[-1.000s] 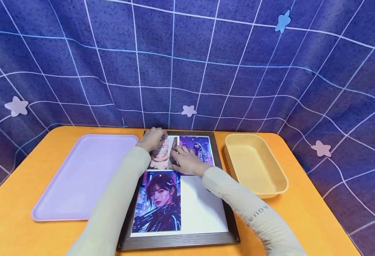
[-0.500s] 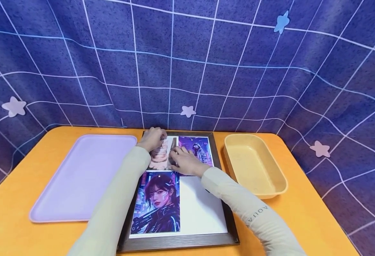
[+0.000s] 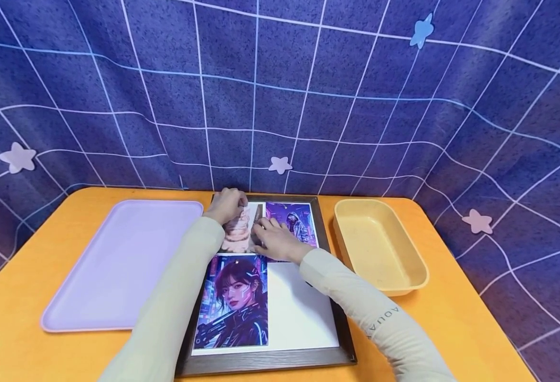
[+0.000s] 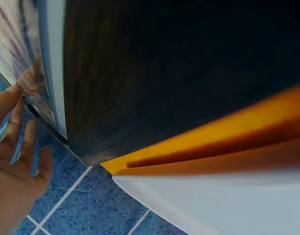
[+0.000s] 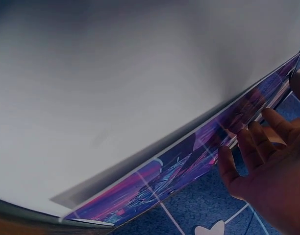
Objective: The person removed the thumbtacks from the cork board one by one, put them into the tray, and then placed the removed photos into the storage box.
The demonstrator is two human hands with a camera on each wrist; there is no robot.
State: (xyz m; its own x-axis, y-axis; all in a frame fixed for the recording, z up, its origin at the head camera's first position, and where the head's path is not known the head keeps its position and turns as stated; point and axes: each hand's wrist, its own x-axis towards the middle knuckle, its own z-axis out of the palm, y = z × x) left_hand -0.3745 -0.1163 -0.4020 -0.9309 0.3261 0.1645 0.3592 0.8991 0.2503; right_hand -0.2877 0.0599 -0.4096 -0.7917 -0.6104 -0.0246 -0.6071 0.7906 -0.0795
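A dark picture frame (image 3: 265,362) lies on the table with a white backing (image 3: 303,310). My left hand (image 3: 227,206) is over its far left corner, touching a pale, pinkish picture (image 3: 237,236). In the left wrist view my left hand (image 4: 15,166) has its thumb tip on that picture's edge, fingers loosely extended. My right hand (image 3: 280,240) rests with its fingertips at the picture's right side, partly over a purple hooded-figure print (image 3: 299,217). Relaxed fingers of the right hand (image 5: 267,152) show in the right wrist view. Nearer lies a print of a dark-haired figure (image 3: 234,302).
A lilac tray (image 3: 131,265) lies left of the frame. To the right stands a yellow, deep-sided bin (image 3: 380,249). The orange table (image 3: 456,318) ends at a blue gridded curtain (image 3: 280,106) with stars.
Both hands stay at the far left picture with almost no movement. The whole view has shifted very slightly.
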